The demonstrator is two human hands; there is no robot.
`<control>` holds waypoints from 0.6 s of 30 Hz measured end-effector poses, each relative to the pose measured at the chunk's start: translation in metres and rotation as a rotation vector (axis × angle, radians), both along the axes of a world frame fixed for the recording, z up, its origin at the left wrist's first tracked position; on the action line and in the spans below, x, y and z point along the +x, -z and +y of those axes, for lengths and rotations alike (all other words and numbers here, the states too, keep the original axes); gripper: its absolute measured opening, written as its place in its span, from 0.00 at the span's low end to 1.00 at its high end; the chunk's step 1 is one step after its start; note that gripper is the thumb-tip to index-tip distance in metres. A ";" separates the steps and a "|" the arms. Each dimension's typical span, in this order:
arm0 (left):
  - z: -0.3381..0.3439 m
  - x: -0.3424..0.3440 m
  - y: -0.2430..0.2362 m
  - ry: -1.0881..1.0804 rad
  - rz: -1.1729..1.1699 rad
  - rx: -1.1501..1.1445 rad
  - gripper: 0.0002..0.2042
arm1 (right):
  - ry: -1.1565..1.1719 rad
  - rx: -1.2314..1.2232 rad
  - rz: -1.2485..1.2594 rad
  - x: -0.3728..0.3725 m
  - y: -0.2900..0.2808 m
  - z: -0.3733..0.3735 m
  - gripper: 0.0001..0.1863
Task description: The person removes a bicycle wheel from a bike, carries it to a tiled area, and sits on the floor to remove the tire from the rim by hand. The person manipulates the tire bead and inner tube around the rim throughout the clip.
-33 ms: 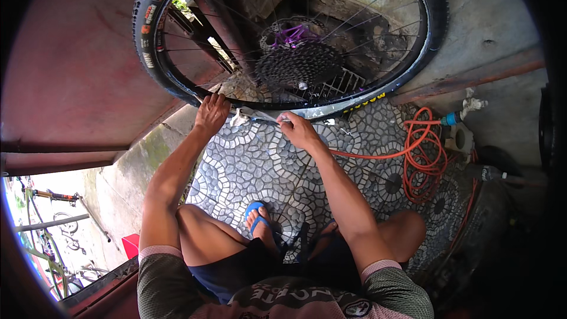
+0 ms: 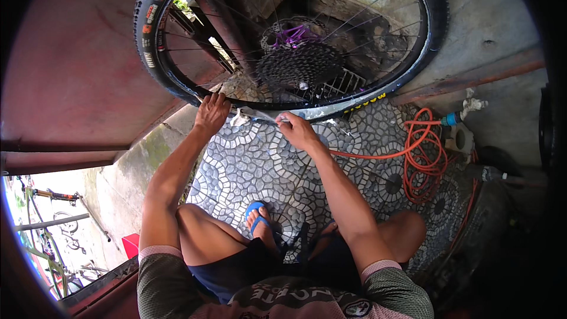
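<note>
A bicycle wheel with a black knobby tyre (image 2: 143, 29) stands tilted in front of me, its black cassette (image 2: 300, 64) and purple hub (image 2: 297, 35) facing my way. Along the wheel's near edge, whitish residue marks the tyre and rim. My left hand (image 2: 212, 113) grips this edge, fingers bent over the tyre and rim. To its right, a thin grey strip (image 2: 255, 114) runs along the rim between my hands. My right hand (image 2: 299, 132) pinches the strip's right end between thumb and fingers. The fingertips partly cover what they hold.
An orange hose (image 2: 424, 162) lies coiled at the right near a tap (image 2: 472, 104), one length running behind my right forearm. A metal grate (image 2: 344, 85) shows behind the wheel. A maroon metal panel (image 2: 82, 47) borders the left; bicycle parts (image 2: 53, 196) are at lower left.
</note>
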State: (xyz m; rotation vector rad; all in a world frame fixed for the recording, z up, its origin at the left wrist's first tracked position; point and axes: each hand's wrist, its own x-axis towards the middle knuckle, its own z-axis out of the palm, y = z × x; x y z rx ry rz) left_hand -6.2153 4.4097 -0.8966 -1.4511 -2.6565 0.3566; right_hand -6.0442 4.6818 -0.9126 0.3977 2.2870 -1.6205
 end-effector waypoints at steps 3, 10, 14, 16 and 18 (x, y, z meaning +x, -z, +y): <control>-0.008 -0.002 -0.008 0.081 -0.003 0.051 0.12 | 0.034 -0.013 0.202 -0.011 -0.013 -0.020 0.14; -0.023 0.003 -0.007 0.058 -0.069 0.001 0.09 | 0.040 0.048 0.127 -0.016 -0.018 -0.034 0.14; -0.035 0.004 0.009 -0.088 -0.132 -0.056 0.10 | -0.009 0.152 0.051 -0.006 -0.006 -0.031 0.14; -0.019 0.003 0.009 -0.158 -0.188 0.002 0.12 | -0.024 0.148 0.091 -0.006 -0.010 -0.037 0.13; 0.042 0.009 -0.020 -0.314 -0.406 -0.110 0.15 | -0.016 0.142 0.150 -0.008 -0.009 -0.030 0.13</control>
